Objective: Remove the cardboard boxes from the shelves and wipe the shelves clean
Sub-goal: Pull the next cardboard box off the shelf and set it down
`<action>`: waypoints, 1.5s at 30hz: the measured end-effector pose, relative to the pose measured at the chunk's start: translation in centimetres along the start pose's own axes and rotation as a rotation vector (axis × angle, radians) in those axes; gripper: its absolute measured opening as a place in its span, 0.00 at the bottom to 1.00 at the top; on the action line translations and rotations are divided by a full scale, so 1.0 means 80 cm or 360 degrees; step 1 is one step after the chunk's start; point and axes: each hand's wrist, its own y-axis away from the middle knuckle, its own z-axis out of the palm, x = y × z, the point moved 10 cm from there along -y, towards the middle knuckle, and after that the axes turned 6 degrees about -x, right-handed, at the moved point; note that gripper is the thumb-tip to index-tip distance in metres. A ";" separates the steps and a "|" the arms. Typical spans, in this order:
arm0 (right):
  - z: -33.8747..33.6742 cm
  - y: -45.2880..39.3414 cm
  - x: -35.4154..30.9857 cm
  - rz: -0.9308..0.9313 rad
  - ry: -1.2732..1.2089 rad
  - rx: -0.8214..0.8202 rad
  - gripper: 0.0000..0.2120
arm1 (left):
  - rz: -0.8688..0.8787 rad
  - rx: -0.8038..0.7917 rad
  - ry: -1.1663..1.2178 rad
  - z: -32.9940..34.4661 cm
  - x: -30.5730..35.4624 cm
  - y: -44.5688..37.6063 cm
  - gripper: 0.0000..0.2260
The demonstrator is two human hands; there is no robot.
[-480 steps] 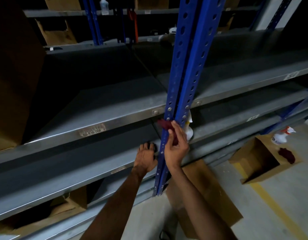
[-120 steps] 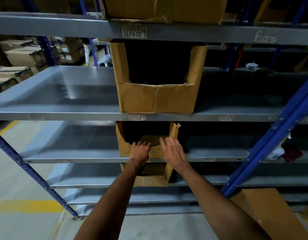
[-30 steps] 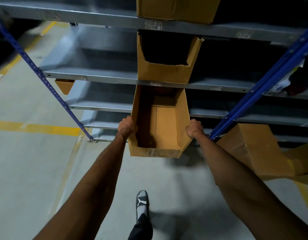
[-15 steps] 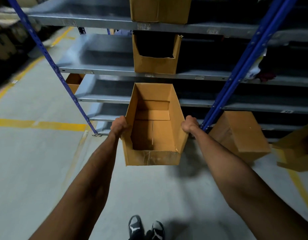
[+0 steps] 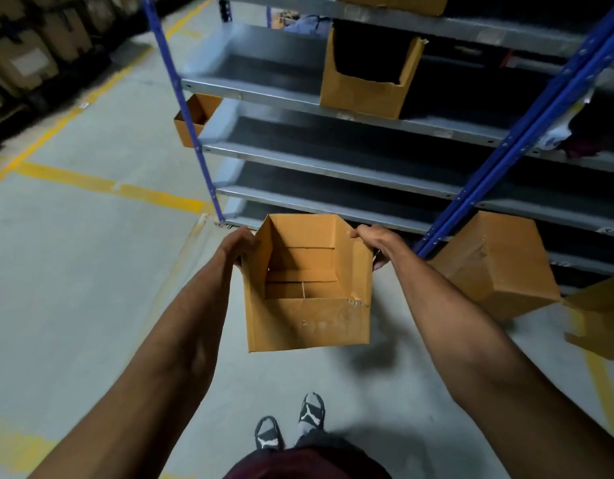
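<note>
I hold an empty open-topped cardboard box (image 5: 309, 319) in front of me above the floor, clear of the rack. My left hand (image 5: 238, 245) grips its left wall and my right hand (image 5: 371, 238) grips its right wall near the top rim. Grey metal shelves (image 5: 315, 160) on blue uprights stand just beyond. Another cut-front cardboard box (image 5: 362, 91) sits on an upper shelf. A white spray bottle (image 5: 558, 131) and a dark red cloth (image 5: 582, 146) lie on a shelf at the right, behind the blue upright.
Two cardboard boxes (image 5: 495, 264) (image 5: 599, 319) lie on the floor at the right beside the blue upright (image 5: 506, 146). A small box (image 5: 191, 119) sits left of the rack's other upright (image 5: 181, 108). Yellow lines mark the concrete floor (image 5: 91, 271). My feet (image 5: 288, 426) are below.
Both hands have drawn the box out of the rack and down toward me. My view has tilted down, and I have stepped back from the shelves.
</note>
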 end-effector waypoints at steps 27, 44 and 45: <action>0.509 -0.014 -0.350 -0.1076 0.1379 -0.0550 0.10 | -0.0854 0.0951 0.0515 -0.137 -0.508 0.160 0.07; 0.944 -0.251 -0.432 -0.1568 0.1583 -0.0656 0.10 | -0.1108 0.1315 0.0675 -0.108 -0.847 -0.094 0.13; 0.966 -0.265 -0.424 -0.1595 0.1593 -0.0667 0.10 | -0.1121 0.1323 0.0686 -0.095 -0.864 -0.108 0.13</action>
